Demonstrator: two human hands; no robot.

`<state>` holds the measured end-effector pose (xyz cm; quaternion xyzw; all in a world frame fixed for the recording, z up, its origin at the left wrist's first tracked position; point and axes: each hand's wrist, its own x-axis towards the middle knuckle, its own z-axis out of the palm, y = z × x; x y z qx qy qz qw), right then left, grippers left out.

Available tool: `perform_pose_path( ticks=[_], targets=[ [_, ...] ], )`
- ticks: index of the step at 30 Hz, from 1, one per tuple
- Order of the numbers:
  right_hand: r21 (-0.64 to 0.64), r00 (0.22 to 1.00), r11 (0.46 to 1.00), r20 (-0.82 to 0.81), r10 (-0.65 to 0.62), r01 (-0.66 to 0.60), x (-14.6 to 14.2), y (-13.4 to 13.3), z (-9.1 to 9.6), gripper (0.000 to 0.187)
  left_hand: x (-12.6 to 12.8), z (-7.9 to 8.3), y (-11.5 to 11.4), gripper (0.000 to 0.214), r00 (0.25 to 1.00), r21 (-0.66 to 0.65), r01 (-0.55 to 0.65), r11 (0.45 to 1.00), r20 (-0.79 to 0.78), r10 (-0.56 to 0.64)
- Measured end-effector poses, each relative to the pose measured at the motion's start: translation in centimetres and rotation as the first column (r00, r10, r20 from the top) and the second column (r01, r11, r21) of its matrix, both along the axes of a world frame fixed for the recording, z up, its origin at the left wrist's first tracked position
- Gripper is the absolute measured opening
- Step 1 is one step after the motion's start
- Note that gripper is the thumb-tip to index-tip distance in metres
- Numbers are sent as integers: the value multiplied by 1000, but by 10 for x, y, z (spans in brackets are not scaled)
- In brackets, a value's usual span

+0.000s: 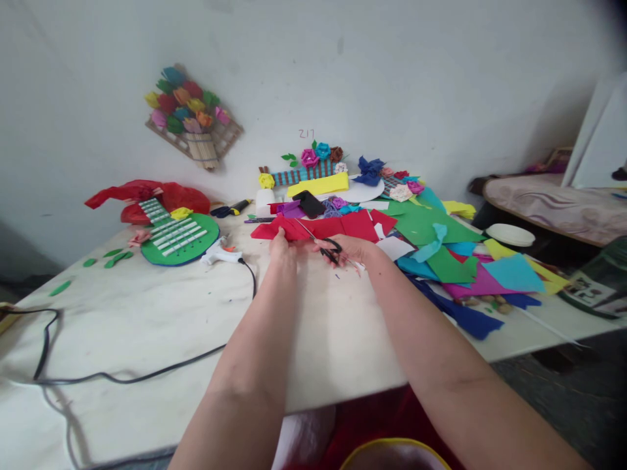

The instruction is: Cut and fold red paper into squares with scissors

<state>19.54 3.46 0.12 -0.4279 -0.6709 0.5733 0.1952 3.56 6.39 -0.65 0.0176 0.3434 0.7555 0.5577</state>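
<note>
Sheet: red sheet (353, 225), flat on the table (122, 313), centre, far from the table's near edge
Left hand: left hand (283, 247) pinches the sheet's near edge, fingers closed on it
Right hand: right hand (353, 251) closed through the black handles of the scissors (329, 248)
Scissors: blades point far-left, lying over the red sheet; can't tell if they're parted
Left of hands: white glue gun (220, 253) just beside the left hand, black cable (147, 375) running near-left
Further left: green disc (208, 228) carrying white strips; red bag (147, 194) behind it
Right: pile of coloured sheets (441, 254), touching the red sheet; white plate (509, 234) past it
Far: paper flowers (316, 155) by the wall; flower plaque (191, 111) on the wall, far left
</note>
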Motion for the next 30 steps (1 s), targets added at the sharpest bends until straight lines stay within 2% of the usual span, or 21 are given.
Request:
perform_pose_path(
  ticks=[5,13,19,24,30],
  targets=[
    [17,1000,1000,16,-4,4,-2,-3,2,58,-1,1,2,22,999,-5,17,1000,28,-17],
    [32,1000,999,20,-17,17,-4,-4,3,55,-2,1,4,22,999,-7,-31,1000,-20,31],
    [52,999,998,26,-28,27,-5,-6,3,51,-2,2,4,21,996,-50,-19,999,-93,14],
    [64,999,997,20,-36,34,-6,-8,5,50,-4,2,6,22,999,-40,-24,999,-28,23],
    [74,999,997,35,-35,33,-7,-10,5,44,-8,-7,14,23,999,8,-54,998,-5,54]
  ],
)
